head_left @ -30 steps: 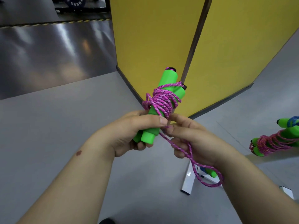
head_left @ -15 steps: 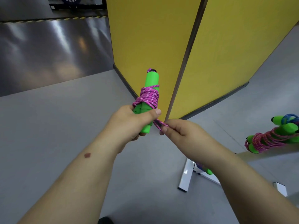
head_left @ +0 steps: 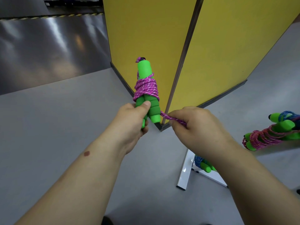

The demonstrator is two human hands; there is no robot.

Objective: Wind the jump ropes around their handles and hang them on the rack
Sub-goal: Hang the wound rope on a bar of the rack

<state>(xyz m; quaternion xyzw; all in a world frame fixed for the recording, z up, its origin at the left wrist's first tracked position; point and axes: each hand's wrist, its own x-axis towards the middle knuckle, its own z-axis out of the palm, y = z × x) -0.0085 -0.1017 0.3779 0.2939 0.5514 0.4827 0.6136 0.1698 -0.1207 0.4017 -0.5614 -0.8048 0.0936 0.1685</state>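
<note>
Hands (head_left: 129, 120) gripping green handles (head_left: 146, 101), yellow panels (head_left: 227, 46) close behind, wound ropes (head_left: 266, 137) right

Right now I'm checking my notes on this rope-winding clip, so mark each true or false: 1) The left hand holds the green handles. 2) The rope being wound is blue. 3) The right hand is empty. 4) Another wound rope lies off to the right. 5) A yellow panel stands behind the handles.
1) True: the left hand grips the green handles.
2) False: the rope is pink-purple.
3) False: the right hand pinches the rope's loose end, pulled taut.
4) True: a wound bundle lies there.
5) True: the yellow panel stands behind.
</note>
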